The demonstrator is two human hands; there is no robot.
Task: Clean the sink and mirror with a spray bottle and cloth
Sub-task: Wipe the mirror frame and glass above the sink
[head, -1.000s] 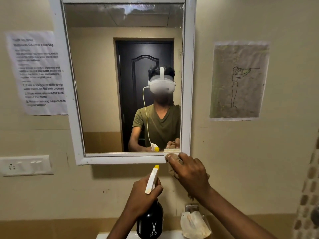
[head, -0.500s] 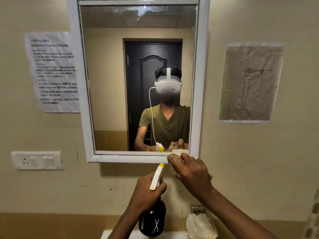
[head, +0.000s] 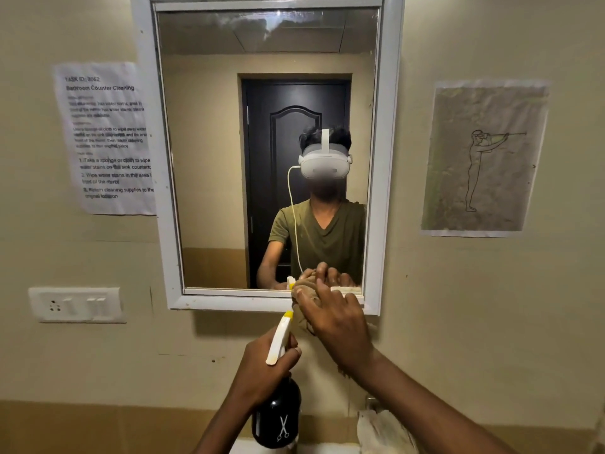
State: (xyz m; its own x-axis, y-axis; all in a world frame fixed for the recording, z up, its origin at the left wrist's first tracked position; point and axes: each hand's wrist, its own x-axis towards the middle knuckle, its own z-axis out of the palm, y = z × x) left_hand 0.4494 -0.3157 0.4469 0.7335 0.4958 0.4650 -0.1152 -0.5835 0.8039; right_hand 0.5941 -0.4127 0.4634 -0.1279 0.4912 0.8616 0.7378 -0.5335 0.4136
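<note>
- Since a second ago the right hand (head: 337,322) has slid the cloth (head: 302,298) leftward along the bottom of the mirror frame (head: 229,304), and the view has swung so the mirror (head: 262,158) sits further right in frame.
- Nearest to us, the left hand (head: 262,375) is wrapped round the neck of the spray bottle (head: 276,417), fingers curled tight about it just under the white trigger head.
- The bottle itself is black with a small white scissors mark, upright, its yellow-tipped nozzle pointing up toward the mirror's lower edge.
- Just right of the bottle's base, a pale crumpled bag (head: 383,430) sits below a metal fitting (only partly in view).
- Up a level: the right hand's fingers are bent over the bunched tan cloth, pressing it against the lower frame, fingertips reaching the glass.
- The cloth sits under and ahead of those fingers, a fold hanging below the palm, close beside the nozzle tip.
- On the wall, a switch plate (head: 77,304) at left, a printed instruction sheet (head: 104,136) above it, and a line-drawing poster (head: 484,155) at right.
- Farthest off, in the glass: a person in a white headset and olive shirt, a dark door (head: 275,158) behind.
</note>
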